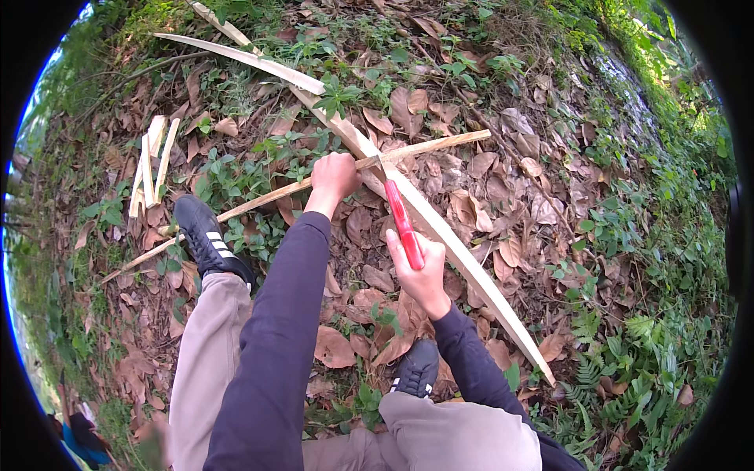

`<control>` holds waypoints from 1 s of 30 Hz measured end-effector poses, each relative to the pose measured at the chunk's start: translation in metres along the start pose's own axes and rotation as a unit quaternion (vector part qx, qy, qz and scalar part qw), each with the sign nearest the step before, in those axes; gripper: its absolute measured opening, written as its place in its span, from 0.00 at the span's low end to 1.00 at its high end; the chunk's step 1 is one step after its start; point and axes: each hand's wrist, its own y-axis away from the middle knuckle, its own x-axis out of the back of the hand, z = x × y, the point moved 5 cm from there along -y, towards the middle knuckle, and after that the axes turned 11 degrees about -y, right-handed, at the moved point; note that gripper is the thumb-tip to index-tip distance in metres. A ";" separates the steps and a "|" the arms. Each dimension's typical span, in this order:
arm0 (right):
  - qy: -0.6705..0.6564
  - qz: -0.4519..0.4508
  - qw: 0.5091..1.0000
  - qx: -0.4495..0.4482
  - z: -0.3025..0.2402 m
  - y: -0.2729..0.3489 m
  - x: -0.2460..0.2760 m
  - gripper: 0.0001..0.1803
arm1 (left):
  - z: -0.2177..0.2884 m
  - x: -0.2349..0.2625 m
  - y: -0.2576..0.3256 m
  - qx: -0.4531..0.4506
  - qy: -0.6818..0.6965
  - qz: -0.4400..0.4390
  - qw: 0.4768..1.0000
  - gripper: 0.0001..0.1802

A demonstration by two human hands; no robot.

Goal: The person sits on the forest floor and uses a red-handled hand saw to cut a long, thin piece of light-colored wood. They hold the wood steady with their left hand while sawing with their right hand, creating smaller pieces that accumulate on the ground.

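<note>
My left hand (pixel 335 177) is closed in a fist around a long thin wooden strip (pixel 440 144), a little left of where it crosses a longer plank (pixel 463 243). The plank lies slantwise on the leaves under the strip. In my right hand (pixel 422 271) is a red-handled hand saw (pixel 402 224), my fingers wrapped round the grip. Its thin blade shows nearly edge-on and meets the strip just right of my left fist; the teeth cannot be made out. My left shoe (pixel 208 239) covers part of the strip toward its lower left end.
Several short cut wooden pieces (pixel 149 165) lie at the left. A pale curved slat (pixel 251 60) rests near the plank's far end. Brown dry leaves and low green plants cover the ground. My right shoe (pixel 416 367) stands near the bottom. At the lower left edge is a blue-and-dark shape (pixel 82 436).
</note>
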 end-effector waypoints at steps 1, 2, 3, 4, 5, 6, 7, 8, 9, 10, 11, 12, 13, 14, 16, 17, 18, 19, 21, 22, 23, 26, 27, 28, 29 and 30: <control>-0.030 0.014 0.999 -0.022 0.013 0.010 0.003 0.14 | 0.004 0.003 0.001 0.003 -0.013 -0.030 0.999 0.12; -0.062 0.025 0.997 -0.042 0.023 0.031 0.010 0.13 | 0.005 0.007 0.002 0.009 -0.008 -0.033 0.999 0.12; -0.022 0.009 1.000 -0.001 0.020 0.052 0.020 0.12 | 0.004 0.010 0.001 0.016 -0.006 -0.034 0.999 0.12; -0.018 0.010 1.000 -0.004 0.015 0.075 0.030 0.11 | 0.008 0.017 -0.003 0.019 -0.003 -0.032 0.999 0.12; -0.012 -0.001 1.000 0.010 0.011 0.087 0.036 0.10 | 0.013 0.015 0.000 0.006 -0.016 -0.043 0.999 0.13; -0.006 -0.010 1.000 0.023 0.006 0.094 0.039 0.09 | 0.012 0.014 0.000 0.007 -0.009 -0.028 1.000 0.13; -0.004 0.004 1.000 0.008 0.000 0.091 0.038 0.09 | 0.009 0.009 0.000 0.005 -0.003 -0.015 1.000 0.13; -0.005 0.019 1.000 0.002 -0.005 0.079 0.036 0.08 | 0.003 0.009 -0.005 0.004 0.000 0.007 1.000 0.14; -0.022 0.015 0.999 -0.041 -0.004 0.079 0.032 0.09 | 0.000 0.006 -0.004 -0.006 -0.005 0.022 1.000 0.13; -0.015 0.010 1.000 -0.025 -0.006 0.078 0.031 0.10 | 0.000 0.006 -0.005 -0.005 -0.006 0.019 1.000 0.13; -0.008 0.005 1.000 -0.009 -0.006 0.077 0.031 0.10 | 0.000 0.007 -0.006 -0.004 -0.007 0.017 1.000 0.13; -0.001 0.000 1.000 0.008 -0.008 0.076 0.031 0.11 | 0.000 0.007 -0.006 -0.003 -0.008 0.014 1.000 0.13; 0.003 0.005 1.000 0.001 -0.010 0.080 0.034 0.11 | -0.001 0.008 -0.004 -0.005 -0.003 0.017 1.000 0.13; 0.017 0.009 1.000 0.007 -0.009 0.080 0.038 0.12 | 0.001 0.009 -0.005 -0.005 -0.004 0.017 1.000 0.13; 0.041 0.014 0.999 0.016 -0.006 0.081 0.050 0.12 | 0.003 0.009 -0.007 -0.002 -0.008 0.016 1.000 0.13; 0.013 0.028 0.999 -0.014 0.002 0.083 0.054 0.14 | 0.004 0.010 -0.007 0.002 -0.006 0.024 1.000 0.12; -0.069 0.062 0.994 -0.063 0.013 0.088 0.056 0.13 | 0.004 0.009 -0.005 0.003 -0.006 0.022 1.000 0.12; -0.042 0.034 0.995 -0.087 0.006 0.083 0.057 0.12 | 0.003 0.008 -0.005 0.004 -0.007 0.020 1.000 0.12; -0.010 0.013 0.996 -0.083 -0.004 0.079 0.054 0.09 | 0.001 0.006 0.000 0.008 -0.015 0.006 1.000 0.12; -0.003 0.027 0.998 -0.052 -0.009 0.081 0.053 0.08 | 0.005 0.003 0.000 -0.002 -0.009 0.017 1.000 0.11; -0.009 0.053 0.998 -0.034 -0.006 0.084 0.054 0.08 | 0.010 0.004 0.002 -0.010 -0.024 0.030 0.999 0.11; -0.019 0.052 0.998 -0.013 0.011 0.061 0.045 0.05 | 0.013 0.008 0.001 -0.006 -0.038 0.004 0.999 0.12; -0.002 0.058 0.998 -0.004 0.019 0.052 0.040 0.04 | 0.011 0.005 0.000 -0.003 -0.028 -0.003 1.000 0.12; -0.024 0.058 0.998 -0.001 0.015 0.046 0.032 0.04 | 0.002 0.007 -0.004 0.008 -0.024 -0.002 1.000 0.12; -0.011 0.041 0.999 0.009 0.013 0.048 0.033 0.04 | 0.000 0.004 -0.002 -0.002 -0.027 -0.006 1.000 0.12; 0.001 0.024 1.000 0.019 0.012 0.052 0.033 0.03 | 0.000 0.002 -0.001 0.002 -0.023 -0.002 1.000 0.12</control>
